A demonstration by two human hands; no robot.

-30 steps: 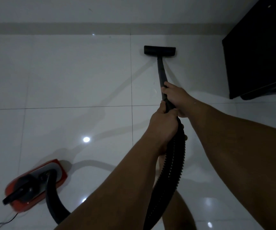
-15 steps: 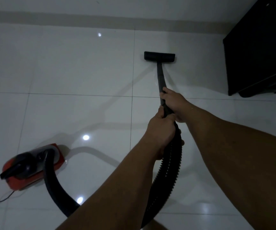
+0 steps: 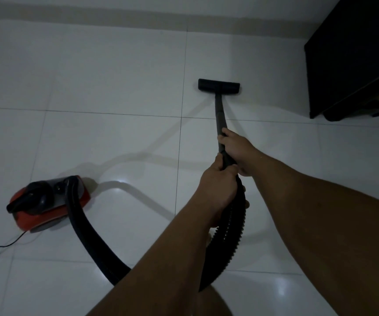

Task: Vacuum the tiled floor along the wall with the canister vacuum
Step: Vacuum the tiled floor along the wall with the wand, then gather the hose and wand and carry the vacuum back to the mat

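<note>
Head view: dim room, glossy white tiled floor running to a beige skirting strip at the wall. A dark cabinet stands at right, apart from the floor head. The red canister sits at left, hose looping to the hands. The wand points towards the wall, long axis running away from the person. Left hand and right hand are both clamped on the wand.
</note>
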